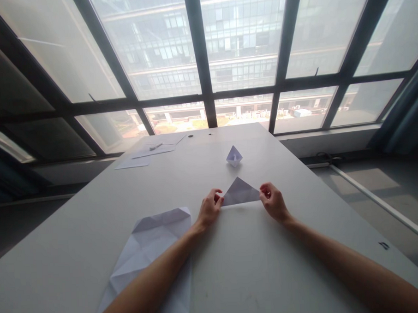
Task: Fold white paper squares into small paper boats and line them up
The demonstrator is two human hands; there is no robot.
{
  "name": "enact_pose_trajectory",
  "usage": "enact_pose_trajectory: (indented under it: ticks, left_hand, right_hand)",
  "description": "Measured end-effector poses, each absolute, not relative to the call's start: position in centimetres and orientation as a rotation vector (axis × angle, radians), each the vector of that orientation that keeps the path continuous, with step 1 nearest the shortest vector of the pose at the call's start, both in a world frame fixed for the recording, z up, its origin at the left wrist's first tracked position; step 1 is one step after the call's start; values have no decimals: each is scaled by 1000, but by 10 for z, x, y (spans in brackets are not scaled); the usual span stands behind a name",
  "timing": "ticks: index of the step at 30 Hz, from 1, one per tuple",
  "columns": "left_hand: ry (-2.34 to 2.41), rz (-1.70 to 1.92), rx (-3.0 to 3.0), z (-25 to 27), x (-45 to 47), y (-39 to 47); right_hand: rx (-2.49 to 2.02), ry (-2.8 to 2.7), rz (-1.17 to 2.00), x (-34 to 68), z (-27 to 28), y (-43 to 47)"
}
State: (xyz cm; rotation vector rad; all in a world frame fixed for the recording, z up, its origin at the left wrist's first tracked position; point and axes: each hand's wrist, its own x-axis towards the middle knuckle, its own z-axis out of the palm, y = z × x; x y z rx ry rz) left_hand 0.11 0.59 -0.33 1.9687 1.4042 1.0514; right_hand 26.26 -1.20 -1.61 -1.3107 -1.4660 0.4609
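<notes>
A sheet of paper folded into a triangle (241, 192) stands between my hands, its point away from me and its long edge towards me. My left hand (210, 207) pinches its left corner between thumb and fingers. At the opposite corner, my right hand (273, 201) pinches the paper in the same way. Beyond the triangle sits a small folded paper boat (234, 157). A large creased sheet of paper (147, 251) lies to the left, partly hidden under my left forearm.
Flat white sheets (133, 160) lie at the table's far left, with a small whitish object (156, 147) on them. The white table (286, 264) reaches to tall windows (242, 44). A dark mark (384, 245) shows near its right edge.
</notes>
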Motion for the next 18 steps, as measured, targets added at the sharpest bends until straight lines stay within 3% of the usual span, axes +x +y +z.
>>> enact_pose_trajectory:
  ticks: [11, 18]
  left_hand:
    - [1466, 687, 2553, 8, 8, -10]
    - [1525, 582, 2612, 10, 6, -13]
  right_hand:
    - [-1654, -1769, 268, 261, -17, -17]
    - [-1772, -1854, 84, 261, -10, -22]
